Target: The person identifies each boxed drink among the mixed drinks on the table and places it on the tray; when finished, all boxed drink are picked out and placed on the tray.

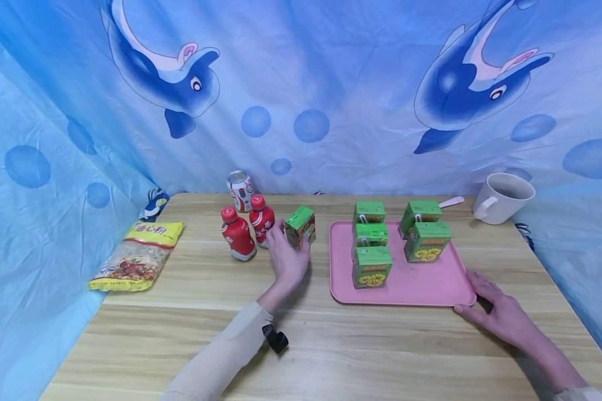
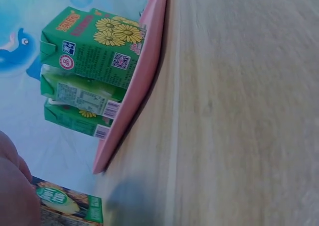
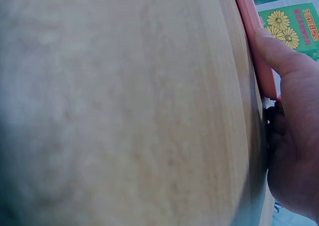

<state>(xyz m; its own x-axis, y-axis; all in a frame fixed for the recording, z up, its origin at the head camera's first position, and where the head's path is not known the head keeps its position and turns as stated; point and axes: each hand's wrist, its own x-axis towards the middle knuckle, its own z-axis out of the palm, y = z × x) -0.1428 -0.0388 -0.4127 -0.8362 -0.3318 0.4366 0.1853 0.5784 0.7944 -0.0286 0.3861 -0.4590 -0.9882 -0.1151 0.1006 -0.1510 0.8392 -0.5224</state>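
My left hand (image 1: 290, 260) holds a small green and brown box (image 1: 301, 225) upright, left of the pink tray (image 1: 411, 284). In the left wrist view a printed side of this box (image 2: 65, 203) shows beside the fingers. Two red bottles (image 1: 238, 234) with white bases stand just left of that hand. On the tray are several green drink cartons (image 1: 373, 267) with yellow flowers, three in a left column and two at the right. My right hand (image 1: 499, 309) grips the tray's front right corner, its thumb (image 3: 279, 49) against the front rim.
A drink can (image 1: 239, 192) stands behind the bottles. At the far left lies a yellow food packet (image 1: 137, 256). A white mug (image 1: 504, 197) is at the back right, near a pale pink handle (image 1: 451, 201) behind the tray. A blue dolphin curtain (image 1: 301, 67) closes off the back.
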